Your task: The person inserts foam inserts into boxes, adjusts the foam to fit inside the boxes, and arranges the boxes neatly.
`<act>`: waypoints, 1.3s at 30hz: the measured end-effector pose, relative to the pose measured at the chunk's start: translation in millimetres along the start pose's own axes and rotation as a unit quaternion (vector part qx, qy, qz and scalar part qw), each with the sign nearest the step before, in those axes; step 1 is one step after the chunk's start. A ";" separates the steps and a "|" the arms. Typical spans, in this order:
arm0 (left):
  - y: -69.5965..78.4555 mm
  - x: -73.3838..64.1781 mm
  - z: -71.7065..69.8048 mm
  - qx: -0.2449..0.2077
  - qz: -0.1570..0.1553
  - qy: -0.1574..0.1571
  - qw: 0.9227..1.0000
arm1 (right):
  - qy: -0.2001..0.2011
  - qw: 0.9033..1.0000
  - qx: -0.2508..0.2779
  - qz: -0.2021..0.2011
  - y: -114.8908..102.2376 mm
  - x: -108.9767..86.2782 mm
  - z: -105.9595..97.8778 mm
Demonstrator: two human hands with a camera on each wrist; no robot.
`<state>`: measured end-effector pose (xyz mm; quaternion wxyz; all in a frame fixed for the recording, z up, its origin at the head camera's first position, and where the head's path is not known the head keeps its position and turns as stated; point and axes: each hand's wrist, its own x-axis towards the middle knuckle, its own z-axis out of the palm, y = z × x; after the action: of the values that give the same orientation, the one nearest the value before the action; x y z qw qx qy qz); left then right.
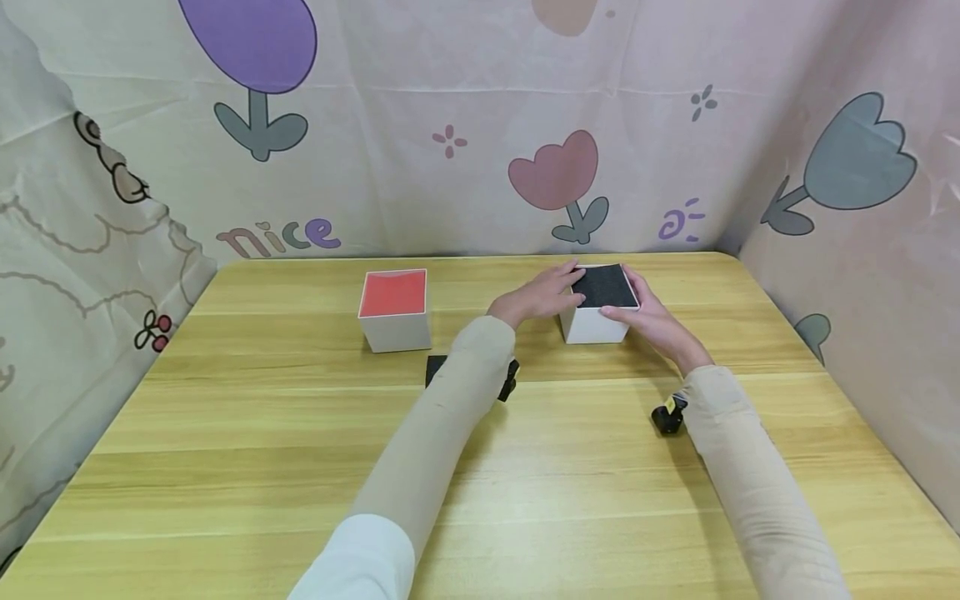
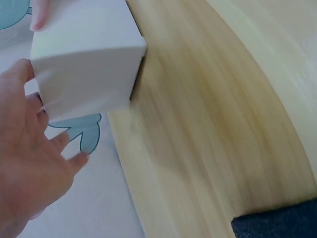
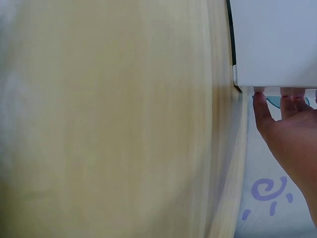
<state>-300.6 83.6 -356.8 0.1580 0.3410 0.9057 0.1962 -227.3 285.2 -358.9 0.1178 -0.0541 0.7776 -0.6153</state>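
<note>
A white box with a black top [image 1: 604, 286] stands near the table's far edge, right of centre. My left hand [image 1: 542, 296] reaches to its left side, fingers spread, fingertips at the top rim. The left wrist view shows this hand [image 2: 34, 163] beside the white box [image 2: 89, 74], two lower fingers away from it. From the right, my right hand [image 1: 660, 325] grips the box, its thumb along the front top edge and a finger at the far right corner. Its fingertips touch the white side [image 3: 277, 44] in the right wrist view.
Left of centre stands a second white box with a red top [image 1: 393, 293]. A flat black piece [image 1: 434, 367] lies on the wooden table [image 1: 225, 467], partly hidden by my left forearm. A printed cloth [image 1: 420, 192] hangs behind the table and along its sides.
</note>
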 end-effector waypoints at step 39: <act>74.2 -7.8 23.6 0.179 0.042 -0.003 0.983 | -0.010 0.998 0.015 -0.054 34.0 18.3 -12.3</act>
<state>-243.9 135.4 -341.9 0.0892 0.4024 0.9104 0.0365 -246.0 300.6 -391.4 0.0927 -0.1004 0.7631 -0.6317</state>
